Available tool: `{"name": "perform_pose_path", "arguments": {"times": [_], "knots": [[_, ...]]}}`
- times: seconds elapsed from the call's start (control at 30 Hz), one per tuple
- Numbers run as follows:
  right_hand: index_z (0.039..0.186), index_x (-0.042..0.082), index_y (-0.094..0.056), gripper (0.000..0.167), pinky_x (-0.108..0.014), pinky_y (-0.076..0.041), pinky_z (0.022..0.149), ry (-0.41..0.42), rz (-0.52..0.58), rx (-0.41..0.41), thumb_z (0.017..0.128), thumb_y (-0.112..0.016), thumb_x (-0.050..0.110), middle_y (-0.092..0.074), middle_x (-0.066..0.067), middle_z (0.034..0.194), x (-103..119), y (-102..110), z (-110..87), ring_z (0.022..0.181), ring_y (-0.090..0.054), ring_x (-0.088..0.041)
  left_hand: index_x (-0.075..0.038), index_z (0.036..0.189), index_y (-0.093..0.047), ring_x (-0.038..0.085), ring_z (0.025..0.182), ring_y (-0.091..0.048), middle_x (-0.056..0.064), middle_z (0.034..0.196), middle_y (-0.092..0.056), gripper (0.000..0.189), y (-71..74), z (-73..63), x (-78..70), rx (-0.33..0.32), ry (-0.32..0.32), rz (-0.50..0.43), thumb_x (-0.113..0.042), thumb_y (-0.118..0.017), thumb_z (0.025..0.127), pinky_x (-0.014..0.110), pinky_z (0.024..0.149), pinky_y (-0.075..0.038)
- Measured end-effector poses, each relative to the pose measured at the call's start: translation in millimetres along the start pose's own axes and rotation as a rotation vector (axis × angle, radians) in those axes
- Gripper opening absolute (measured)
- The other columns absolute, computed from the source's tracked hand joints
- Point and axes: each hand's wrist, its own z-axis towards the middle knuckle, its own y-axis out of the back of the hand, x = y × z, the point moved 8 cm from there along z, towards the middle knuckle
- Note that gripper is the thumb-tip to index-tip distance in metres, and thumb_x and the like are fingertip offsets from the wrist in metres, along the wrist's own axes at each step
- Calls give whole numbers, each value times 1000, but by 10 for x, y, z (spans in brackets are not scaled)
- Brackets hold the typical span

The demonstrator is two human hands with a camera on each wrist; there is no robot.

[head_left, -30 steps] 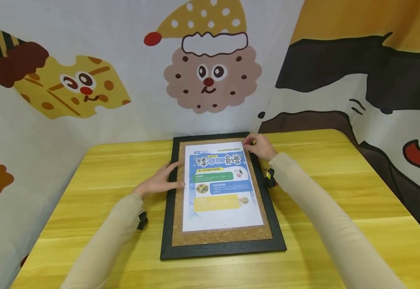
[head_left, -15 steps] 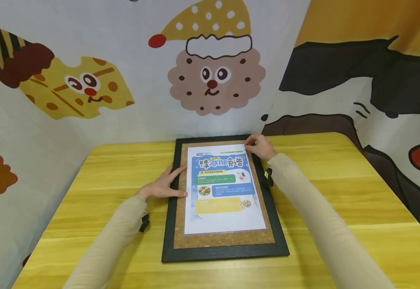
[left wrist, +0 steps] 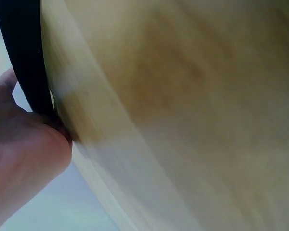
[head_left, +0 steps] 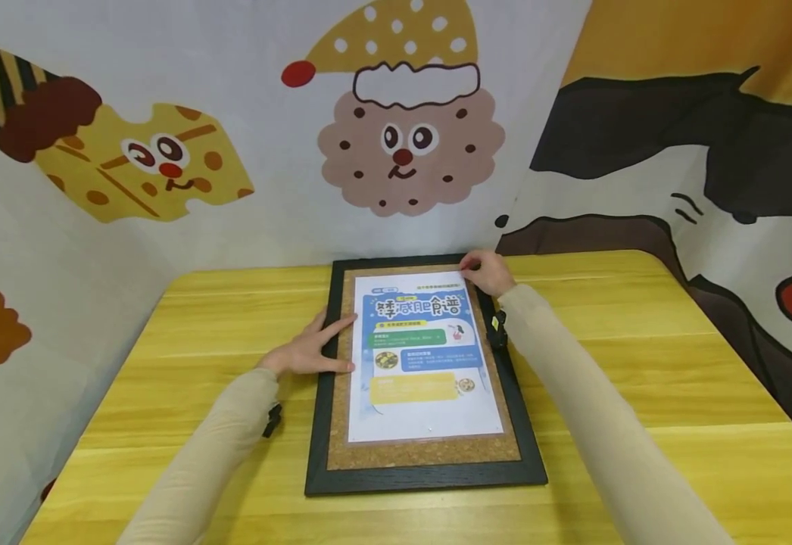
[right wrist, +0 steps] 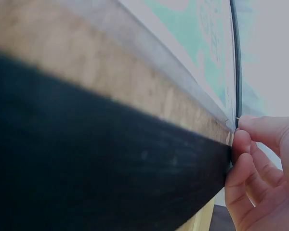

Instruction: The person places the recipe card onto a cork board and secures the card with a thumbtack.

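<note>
A printed poster sheet (head_left: 413, 416) in a clear sleeve lies on a cork board (head_left: 437, 453) with a black frame (head_left: 430, 478). My left hand (head_left: 305, 353) reaches over the frame's left side, fingers spread, thumb and a finger resting at the sheet's left edge. In the left wrist view that hand (left wrist: 31, 149) lies against the black frame. At the sheet's top right corner my right hand (head_left: 487, 274) pinches a tiny pin-like thing between thumb and curled fingers. The right wrist view shows these fingertips (right wrist: 243, 139) at the corner; they hide most of the thing.
The board lies flat on a yellow wood-grain table (head_left: 185, 341), its far edge close to a cartoon-printed cloth (head_left: 266, 235) that hangs behind. Cream sleeves (head_left: 594, 401) with black wrist cameras (head_left: 498, 329) flank the board.
My left hand has slid slightly down along the sheet's left edge. The right hand stays at the top right corner, its wrist shifted a little. The head view has tilted slightly.
</note>
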Motion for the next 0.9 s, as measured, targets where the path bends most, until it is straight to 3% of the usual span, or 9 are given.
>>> {"name": "perform_pose_path", "arguments": {"times": [0.37,0.67,0.9], "knots": [[104,0,-65,12,-44,-46,86,-29,-14,11,93,-63,3,-62,-18,108,-39,-59,77,97,-53,-31,-25,157,-15,59,136,-5,31,154,12,97,10,12,16,-4,-2,33,-52,-71,83,75,99,-16],[104,1,-66,11,-45,-45,89,-52,-17,24,94,-62,3,-61,-17,108,-48,-65,91,99,-52,-31,-24,157,-14,52,139,0,30,155,12,96,8,4,9,2,1,52,-51,-71,83,71,104,-7],[106,-1,-66,14,-40,-49,82,-51,13,28,95,-61,6,-62,-18,110,-78,-49,76,93,-57,-29,-25,157,-13,49,141,3,30,155,12,96,4,8,16,12,4,70,-51,-69,84,70,105,-6]]}}
